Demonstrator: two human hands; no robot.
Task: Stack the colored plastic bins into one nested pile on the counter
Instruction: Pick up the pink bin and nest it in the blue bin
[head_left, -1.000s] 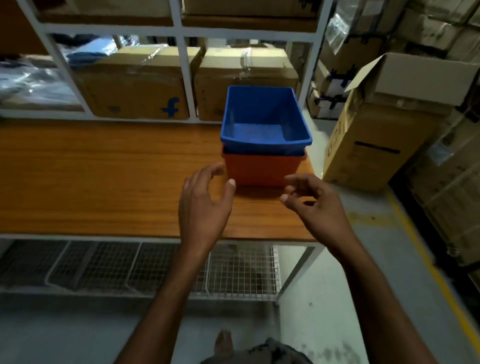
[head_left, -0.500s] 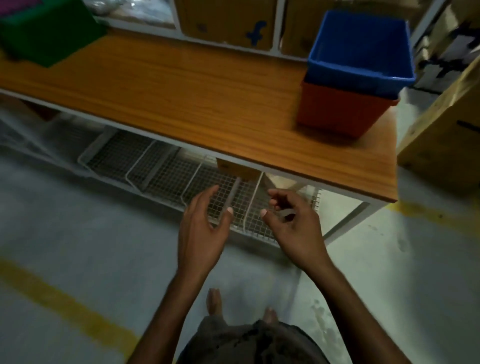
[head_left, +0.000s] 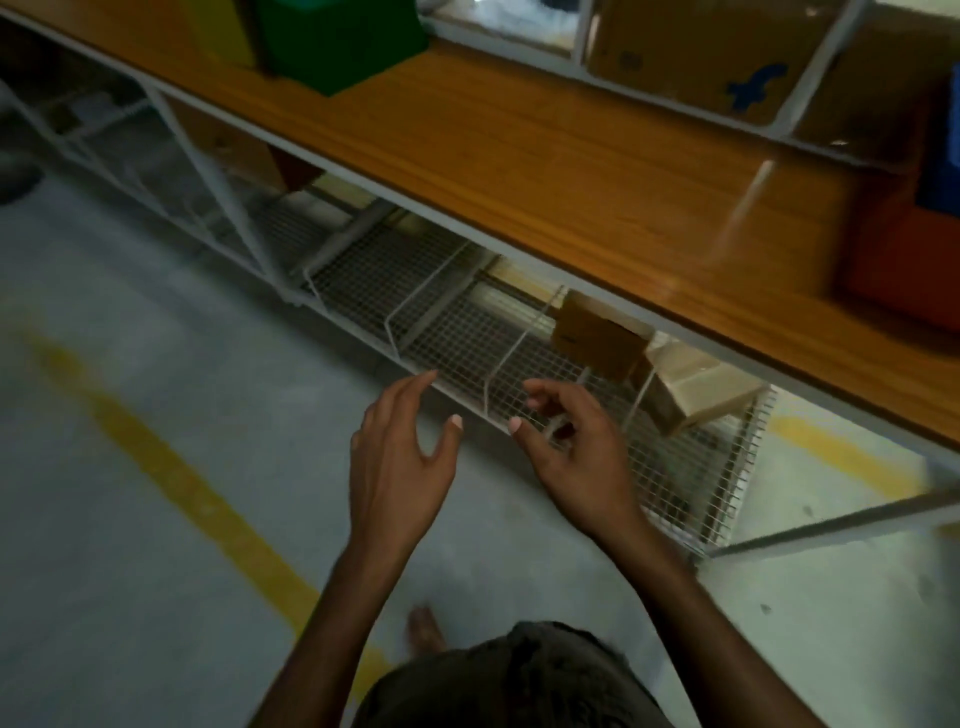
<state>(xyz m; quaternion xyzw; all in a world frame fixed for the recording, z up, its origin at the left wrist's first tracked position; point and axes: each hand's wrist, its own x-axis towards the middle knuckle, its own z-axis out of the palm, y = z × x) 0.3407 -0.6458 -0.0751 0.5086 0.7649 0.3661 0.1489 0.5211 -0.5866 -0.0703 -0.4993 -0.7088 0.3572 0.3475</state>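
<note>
A green bin (head_left: 343, 39) stands on the wooden counter (head_left: 545, 156) at the top left, with a yellow bin (head_left: 221, 28) partly visible beside it on its left. At the right edge, a blue bin (head_left: 943, 156) sits nested in an orange bin (head_left: 904, 260); both are cut off by the frame. My left hand (head_left: 400, 457) and my right hand (head_left: 576, 457) hover empty, fingers apart, in front of the counter and below its edge, over the floor.
Wire mesh baskets (head_left: 467, 322) hang under the counter, with small cardboard boxes (head_left: 597, 338) in them. Cardboard cartons (head_left: 691, 47) fill the shelf behind the counter. A yellow line (head_left: 171, 467) runs across the grey floor. My bare foot (head_left: 426, 629) shows below.
The view has swung left and down. The blue and orange stack slid to the right edge, the green bin came closer, and both hands dropped away from the stack, empty.
</note>
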